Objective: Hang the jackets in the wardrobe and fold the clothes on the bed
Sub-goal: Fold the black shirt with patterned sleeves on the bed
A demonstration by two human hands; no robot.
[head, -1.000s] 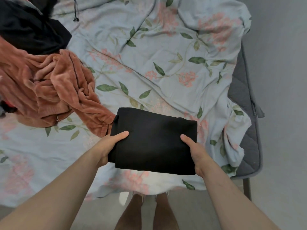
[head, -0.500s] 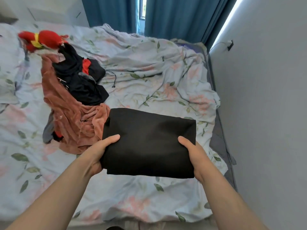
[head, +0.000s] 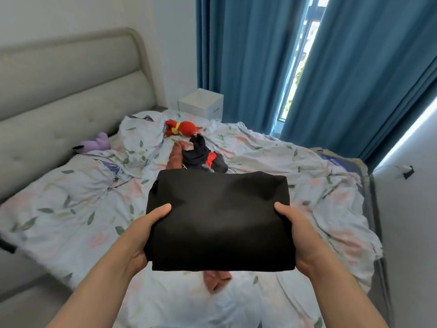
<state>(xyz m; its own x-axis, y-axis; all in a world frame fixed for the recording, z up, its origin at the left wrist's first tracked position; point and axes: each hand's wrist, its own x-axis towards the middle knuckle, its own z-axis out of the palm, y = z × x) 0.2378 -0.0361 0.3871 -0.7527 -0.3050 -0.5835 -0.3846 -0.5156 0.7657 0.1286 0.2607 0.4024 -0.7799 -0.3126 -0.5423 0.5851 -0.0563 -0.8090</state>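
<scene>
A folded black garment [head: 220, 221] is held up flat above the bed [head: 71, 209], in the middle of the view. My left hand [head: 144, 235] grips its left edge, thumb on top. My right hand [head: 300, 235] grips its right edge the same way. Behind it a dark jacket with red patches [head: 203, 157] lies crumpled on the floral sheet. A rust-coloured garment [head: 176, 157] shows beside the jacket and again as a small piece [head: 216, 279] below the black garment; most of it is hidden.
A padded grey headboard [head: 71, 91] runs along the left. A red plush toy [head: 182, 127] and a purple one [head: 99, 143] lie near the pillows. A white nightstand [head: 201, 104] and blue curtains [head: 260, 55] stand at the back. A wall [head: 411, 221] borders the bed's right side.
The view has tilted up from the bed's edge to the headboard and window. Both hands have kept their grip on the folded black garment and lifted it off the bed.
</scene>
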